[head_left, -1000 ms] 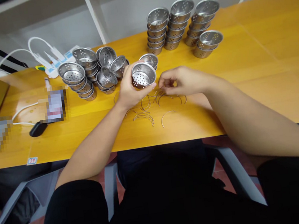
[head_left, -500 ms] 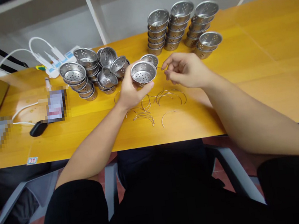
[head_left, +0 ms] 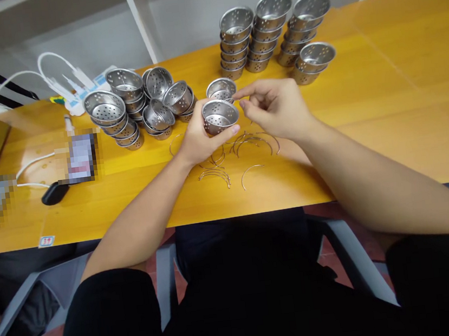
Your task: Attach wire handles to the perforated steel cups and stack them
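Several wires (head_left: 214, 173) lie inside table edge (head_left: 254, 210); left hand (head_left: 198, 140) holds cup (head_left: 220, 117).

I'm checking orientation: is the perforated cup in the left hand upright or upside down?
Upright: the perforated cup in the left hand shows its open rim and pierced inside floor from above.
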{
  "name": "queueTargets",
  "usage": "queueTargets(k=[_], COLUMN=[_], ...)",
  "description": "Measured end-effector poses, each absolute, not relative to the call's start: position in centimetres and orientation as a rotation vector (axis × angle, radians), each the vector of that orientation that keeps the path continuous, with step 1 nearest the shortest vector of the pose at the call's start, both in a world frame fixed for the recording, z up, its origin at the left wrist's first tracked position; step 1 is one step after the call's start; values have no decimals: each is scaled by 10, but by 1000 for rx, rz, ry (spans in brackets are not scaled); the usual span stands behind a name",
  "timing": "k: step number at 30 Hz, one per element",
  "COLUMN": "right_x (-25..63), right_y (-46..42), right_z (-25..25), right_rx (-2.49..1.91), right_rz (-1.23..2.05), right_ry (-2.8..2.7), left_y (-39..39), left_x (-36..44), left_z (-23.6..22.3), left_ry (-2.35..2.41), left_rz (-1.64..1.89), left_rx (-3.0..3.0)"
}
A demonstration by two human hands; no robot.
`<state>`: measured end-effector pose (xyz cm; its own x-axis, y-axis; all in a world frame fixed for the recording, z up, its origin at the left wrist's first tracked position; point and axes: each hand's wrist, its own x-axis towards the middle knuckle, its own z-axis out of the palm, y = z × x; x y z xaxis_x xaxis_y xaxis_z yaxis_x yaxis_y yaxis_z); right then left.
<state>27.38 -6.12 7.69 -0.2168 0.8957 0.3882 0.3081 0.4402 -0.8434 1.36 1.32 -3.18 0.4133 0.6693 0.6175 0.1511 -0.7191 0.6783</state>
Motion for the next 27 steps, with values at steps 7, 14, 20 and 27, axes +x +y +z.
queueTargets(k=[7, 14, 20, 27], right_x=[272, 262, 252, 263], right_y=[-58, -60, -66, -69], right_z=[73, 66, 74, 88], right_rx=[-1123, -1100, -1016, -818], right_rz=[758, 797, 921, 1197], right_ry=[-1825, -1738, -1668, -1698], left_y=[-2, -5, -18, -15], left_x=[16, 18, 21, 15], left_z=[-18, -17, -6, 2], left_ry=[723, 763, 854, 771], left_rz=[1223, 1235, 1266, 1195], left_rx=[2156, 2116, 2084, 2042])
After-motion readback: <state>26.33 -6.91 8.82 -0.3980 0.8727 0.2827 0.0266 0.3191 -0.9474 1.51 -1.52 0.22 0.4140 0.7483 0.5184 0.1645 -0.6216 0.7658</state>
